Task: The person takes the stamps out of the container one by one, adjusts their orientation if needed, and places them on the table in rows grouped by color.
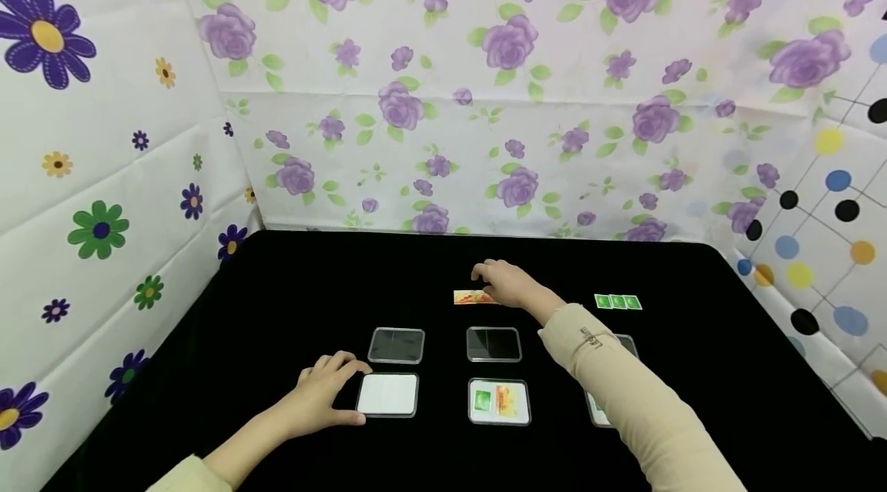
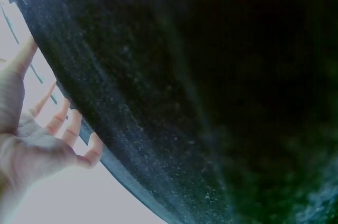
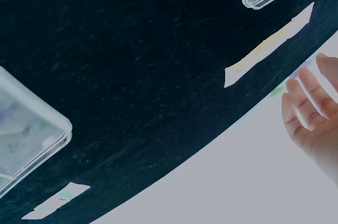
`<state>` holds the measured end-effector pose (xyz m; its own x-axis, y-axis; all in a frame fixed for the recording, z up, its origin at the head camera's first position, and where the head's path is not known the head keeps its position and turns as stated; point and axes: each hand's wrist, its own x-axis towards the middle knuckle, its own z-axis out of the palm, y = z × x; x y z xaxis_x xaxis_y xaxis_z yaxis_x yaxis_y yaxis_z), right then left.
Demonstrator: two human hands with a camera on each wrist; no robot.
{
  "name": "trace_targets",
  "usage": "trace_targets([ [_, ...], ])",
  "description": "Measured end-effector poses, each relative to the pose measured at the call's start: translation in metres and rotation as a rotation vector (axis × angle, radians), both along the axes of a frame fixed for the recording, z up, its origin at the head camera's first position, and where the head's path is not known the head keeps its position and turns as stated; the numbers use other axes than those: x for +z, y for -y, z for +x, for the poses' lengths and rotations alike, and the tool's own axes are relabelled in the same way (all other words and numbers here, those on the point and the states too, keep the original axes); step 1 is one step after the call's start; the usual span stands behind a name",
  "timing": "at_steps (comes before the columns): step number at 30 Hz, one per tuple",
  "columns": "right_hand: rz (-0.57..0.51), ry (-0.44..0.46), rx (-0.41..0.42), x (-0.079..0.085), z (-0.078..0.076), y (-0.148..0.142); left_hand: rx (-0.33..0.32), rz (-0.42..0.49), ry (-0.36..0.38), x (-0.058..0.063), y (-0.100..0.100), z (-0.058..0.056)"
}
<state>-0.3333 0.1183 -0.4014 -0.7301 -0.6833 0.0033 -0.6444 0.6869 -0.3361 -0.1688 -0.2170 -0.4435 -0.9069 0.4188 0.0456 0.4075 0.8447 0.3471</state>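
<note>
My left hand [image 1: 324,396] lies at the left side of a flat clear-rimmed case with a white inside [image 1: 388,395]. Its index fingertip is by the far left corner and its thumb by the near left corner. In the left wrist view the left palm [image 2: 39,145] shows, fingers slightly bent. Reaching to the back, my right hand [image 1: 509,282] hovers over the right part of an orange-and-yellow printed strip [image 1: 471,297]. Nothing shows between the right hand's fingers [image 3: 319,105] in the right wrist view, where the strip [image 3: 266,47] lies apart from them.
Two dark-looking clear cases [image 1: 396,346] [image 1: 493,344] stand in a row behind. In front, another case [image 1: 499,416] holds a green and an orange piece. The right sleeve partly covers more cases [image 1: 597,411]. Several joined green pieces [image 1: 617,302] lie at back right on the black cloth.
</note>
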Motion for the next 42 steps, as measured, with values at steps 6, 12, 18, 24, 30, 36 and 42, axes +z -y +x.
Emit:
trace_targets([
  [6, 0.002, -0.034, 0.004, 0.001, 0.006, -0.005, 0.008, -0.004, 0.014, 0.002, 0.000, 0.002],
  [12, -0.005, -0.032, -0.010, 0.004, 0.014, -0.013, 0.009, -0.017, 0.035, 0.006, -0.003, 0.002],
  [18, 0.009, -0.049, -0.002, 0.002, 0.021, -0.014, 0.018, -0.028, 0.048, 0.005, -0.004, 0.003],
  [24, 0.015, -0.085, -0.002, 0.005, 0.031, -0.016, 0.003, -0.056, 0.046, 0.009, -0.006, 0.001],
  [30, -0.010, -0.100, 0.029, 0.006, 0.040, -0.020, -0.026, -0.096, 0.047, 0.015, -0.011, 0.001],
  [36, 0.010, -0.124, 0.019, 0.003, 0.047, -0.024, -0.032, -0.160, 0.040, 0.019, -0.016, 0.001],
  [42, -0.018, -0.156, 0.030, 0.001, 0.056, -0.030, -0.044, -0.192, 0.021, 0.027, -0.025, 0.000],
])
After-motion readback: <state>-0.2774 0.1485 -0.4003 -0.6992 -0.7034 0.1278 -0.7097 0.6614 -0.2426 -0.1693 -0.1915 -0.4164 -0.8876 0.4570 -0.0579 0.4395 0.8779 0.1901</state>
